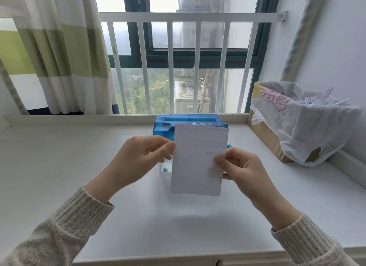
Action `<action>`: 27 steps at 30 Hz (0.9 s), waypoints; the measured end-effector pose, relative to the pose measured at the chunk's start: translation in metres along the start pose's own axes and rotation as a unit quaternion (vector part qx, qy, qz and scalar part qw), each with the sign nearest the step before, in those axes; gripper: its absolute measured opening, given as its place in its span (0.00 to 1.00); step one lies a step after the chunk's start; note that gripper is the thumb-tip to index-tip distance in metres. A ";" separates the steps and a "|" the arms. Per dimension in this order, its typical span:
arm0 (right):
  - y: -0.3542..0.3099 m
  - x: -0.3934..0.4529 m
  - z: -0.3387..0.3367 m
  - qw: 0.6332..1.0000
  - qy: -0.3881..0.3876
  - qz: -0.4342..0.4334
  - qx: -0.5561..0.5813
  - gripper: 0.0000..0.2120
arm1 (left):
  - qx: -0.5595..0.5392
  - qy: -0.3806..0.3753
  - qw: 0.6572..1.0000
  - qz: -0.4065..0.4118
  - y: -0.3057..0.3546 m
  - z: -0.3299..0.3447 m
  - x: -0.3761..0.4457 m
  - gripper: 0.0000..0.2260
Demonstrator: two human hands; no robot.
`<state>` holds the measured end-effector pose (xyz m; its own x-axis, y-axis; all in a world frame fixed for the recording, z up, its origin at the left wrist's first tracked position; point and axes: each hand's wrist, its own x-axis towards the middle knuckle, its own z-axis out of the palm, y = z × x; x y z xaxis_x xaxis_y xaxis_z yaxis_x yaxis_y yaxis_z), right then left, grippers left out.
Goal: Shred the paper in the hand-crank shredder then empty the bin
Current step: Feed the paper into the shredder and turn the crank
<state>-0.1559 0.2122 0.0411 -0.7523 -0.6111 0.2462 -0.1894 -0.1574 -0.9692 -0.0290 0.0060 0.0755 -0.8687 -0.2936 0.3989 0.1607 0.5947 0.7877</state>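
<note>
Both hands pinch the paper [198,160] upright by its side edges, left hand [136,158] and right hand [240,170] level. Its long axis stands vertical; the shredder [164,125] sits just beyond, slot facing up.

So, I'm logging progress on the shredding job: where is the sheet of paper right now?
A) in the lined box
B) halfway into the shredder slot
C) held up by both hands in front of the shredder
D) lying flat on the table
C: the paper is pinched at its side edges by the left hand and right hand, upright in front of the blue shredder, not yet in the slot.
</note>
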 end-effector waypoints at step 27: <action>0.002 -0.006 -0.007 1.000 0.022 0.007 0.008 0.06 | 0.210 -0.173 0.960 -0.068 -0.022 -0.022 0.099 0.42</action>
<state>-0.1562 0.2213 0.0372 -0.7815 -0.5795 0.2311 -0.1687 -0.1603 -0.9725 -0.1085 -0.0523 0.1077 -0.9835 -0.1675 0.0687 -0.1057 0.8394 0.5331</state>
